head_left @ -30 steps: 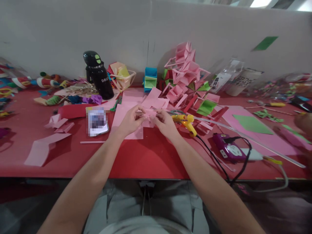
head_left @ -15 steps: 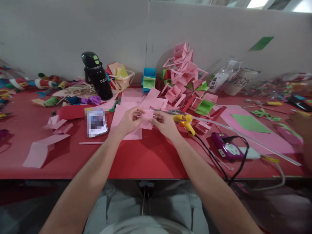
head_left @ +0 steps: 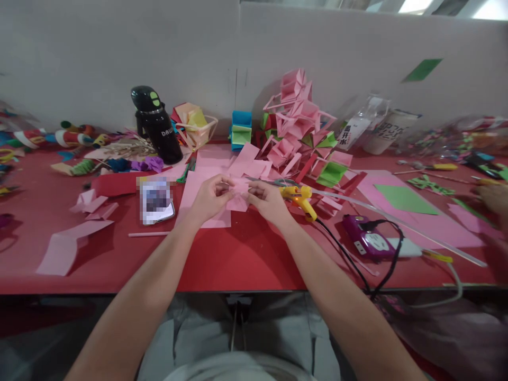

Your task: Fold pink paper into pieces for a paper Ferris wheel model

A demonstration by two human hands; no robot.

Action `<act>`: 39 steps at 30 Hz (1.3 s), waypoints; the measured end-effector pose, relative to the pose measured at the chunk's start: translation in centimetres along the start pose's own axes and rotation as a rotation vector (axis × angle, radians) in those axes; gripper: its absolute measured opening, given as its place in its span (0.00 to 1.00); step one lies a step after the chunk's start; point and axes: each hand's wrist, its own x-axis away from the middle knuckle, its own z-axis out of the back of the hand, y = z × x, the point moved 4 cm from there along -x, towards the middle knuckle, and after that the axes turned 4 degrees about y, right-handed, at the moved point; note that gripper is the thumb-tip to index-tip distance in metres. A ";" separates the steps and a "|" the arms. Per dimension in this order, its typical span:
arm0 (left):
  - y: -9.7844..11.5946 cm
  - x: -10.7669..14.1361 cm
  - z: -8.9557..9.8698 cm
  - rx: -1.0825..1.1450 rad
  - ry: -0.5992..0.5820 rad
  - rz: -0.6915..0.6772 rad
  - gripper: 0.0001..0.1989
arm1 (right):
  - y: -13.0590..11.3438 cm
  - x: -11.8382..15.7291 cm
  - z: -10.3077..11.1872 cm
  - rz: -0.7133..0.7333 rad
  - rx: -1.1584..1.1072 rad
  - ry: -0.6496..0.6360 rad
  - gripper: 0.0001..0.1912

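Between my two hands is a small folded piece of pink paper (head_left: 238, 197), held just above the table in the middle of the view. My left hand (head_left: 212, 197) pinches its left side with thumb and fingers. On the other side, my right hand (head_left: 266, 198) grips the right edge the same way. Pink paper sheets (head_left: 212, 216) lie under and behind the hands. Close to the right hand rests a yellow glue gun (head_left: 300, 197) with a long clear glue stick (head_left: 389, 217) in its back. Green-handled scissors (head_left: 186, 172) lie beyond the left hand.
Folded pink paper pieces (head_left: 299, 119) are heaped against the wall. At left stand a black bottle (head_left: 161, 129) and a phone (head_left: 156, 201). A purple power socket (head_left: 369, 238) with cords lies at right. Another person's hand (head_left: 494, 198) is at the far right edge.
My hands stay almost in place, both still holding the pink paper, whose folds look slightly different. The other person's hand at far right has shifted.
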 end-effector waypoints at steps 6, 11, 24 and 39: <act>0.2 0.1 -0.1 -0.003 0.025 0.010 0.11 | 0.1 0.0 0.0 -0.007 -0.002 0.025 0.19; 0.1 0.3 -0.4 0.007 -0.006 0.049 0.12 | -0.3 0.2 0.2 0.020 0.015 -0.025 0.23; -0.1 0.1 -0.1 0.084 0.040 0.073 0.13 | -1.4 0.3 -0.1 0.148 0.023 0.060 0.23; -0.3 -0.1 0.2 0.057 0.106 -0.019 0.15 | -0.8 0.4 0.0 0.024 0.036 0.051 0.22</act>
